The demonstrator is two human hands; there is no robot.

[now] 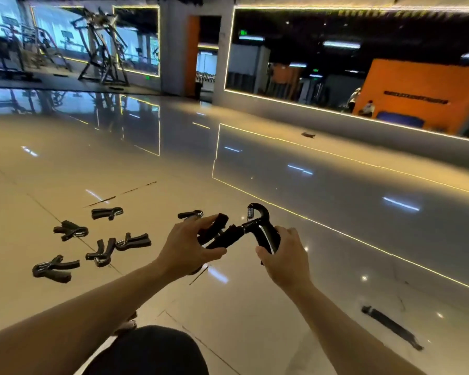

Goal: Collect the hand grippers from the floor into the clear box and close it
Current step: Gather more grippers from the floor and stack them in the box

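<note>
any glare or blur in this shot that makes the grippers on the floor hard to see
Head view: the glossy floor throws back bright streaks of light, yet the hand grippers lying on it stay readable as dark silhouettes; same view, the far gym machines are smeared by blur; the left hand and right hand look fairly sharp.

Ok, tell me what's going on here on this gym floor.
A person is gathering black hand grippers off a shiny gym floor. The right hand grips one handle of a spring gripper. The left hand holds black handles beside it; whether they belong to the same gripper is unclear. To the left, six more grippers lie scattered on the floor. No clear box is in view.
</note>
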